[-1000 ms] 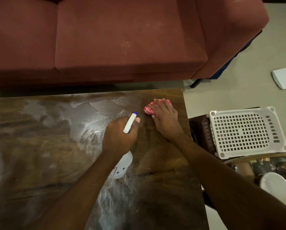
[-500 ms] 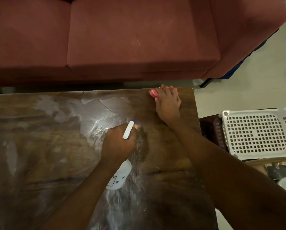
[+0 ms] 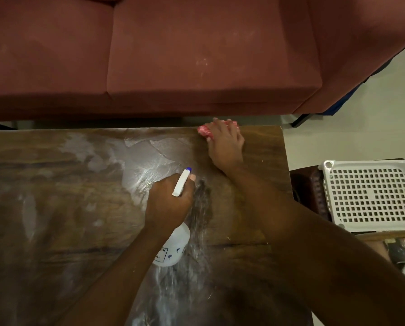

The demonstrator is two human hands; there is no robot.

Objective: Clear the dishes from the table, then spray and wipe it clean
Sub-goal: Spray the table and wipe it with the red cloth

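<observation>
Nearest you, your left hand still grips the bottle over the table, while beyond its fingertips your right hand, fingers spread flat on the cloth, has pushed it to the far edge, so that strip looks done.

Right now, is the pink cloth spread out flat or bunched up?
Bunched up. The cloth is a small crumpled wad under the right hand, pressed on the table near its far edge.

Left hand grips spray bottle; right hand apparently presses cloth on table.
</observation>
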